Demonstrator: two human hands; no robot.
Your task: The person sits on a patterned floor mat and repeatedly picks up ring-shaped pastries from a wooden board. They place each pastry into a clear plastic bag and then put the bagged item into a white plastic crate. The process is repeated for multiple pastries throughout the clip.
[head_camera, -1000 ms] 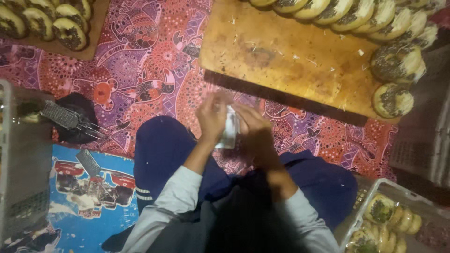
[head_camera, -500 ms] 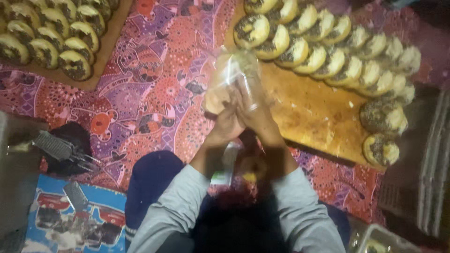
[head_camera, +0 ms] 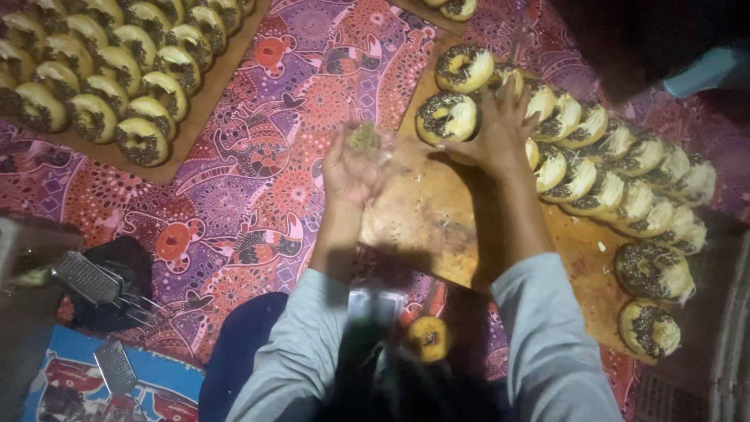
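Patterned mat point(head_camera: 258, 195), wooden board point(head_camera: 437, 227), right hand point(head_camera: 492, 137) on doughnut point(head_camera: 447, 117) (sprinkled), graters point(head_camera: 86, 277) aside

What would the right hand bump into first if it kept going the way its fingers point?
The right hand already rests among the doughnuts. Straight ahead of its fingertips, the sprinkled doughnut at the top of the wooden board looks likely to come first, though depth is unclear.

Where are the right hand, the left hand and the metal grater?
right hand point(head_camera: 494, 134), head view, back of the hand on the doughnuts.
left hand point(head_camera: 353, 166), head view, on the palm.
metal grater point(head_camera: 86, 277), head view, on its mesh face.
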